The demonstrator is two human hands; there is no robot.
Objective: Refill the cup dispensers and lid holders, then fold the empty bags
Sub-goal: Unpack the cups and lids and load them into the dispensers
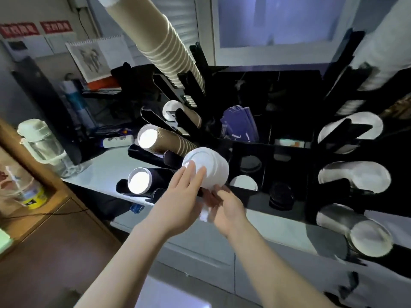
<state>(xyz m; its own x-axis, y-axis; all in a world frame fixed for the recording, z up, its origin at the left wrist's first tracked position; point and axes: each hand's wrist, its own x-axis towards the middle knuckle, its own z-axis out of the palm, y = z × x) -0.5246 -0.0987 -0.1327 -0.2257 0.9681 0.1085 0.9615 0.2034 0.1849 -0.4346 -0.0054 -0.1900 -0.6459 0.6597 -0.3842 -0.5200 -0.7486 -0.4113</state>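
A short stack of white lids (209, 166) sits between my hands in front of the black dispenser rack (287, 156). My left hand (178, 203) lies against the stack's near face with straight fingers. My right hand (224, 207) curls under the stack from below and holds it. Round lid holes in the rack are just right of the stack; one shows white lids (243, 182), another black lids (280, 195). A long tower of brown paper cups (160, 41) rises from the rack's left side. Shorter brown cup stacks (164, 141) lie in slots below it.
White and clear cup stacks (353, 176) fill the rack's right side. Purple sleeves (240, 123) stand in a middle bin. A clear lidded water bottle (42, 145) stands on the grey counter (104, 165) at left, beside a wooden shelf (33, 192). White cabinet doors (200, 258) are below.
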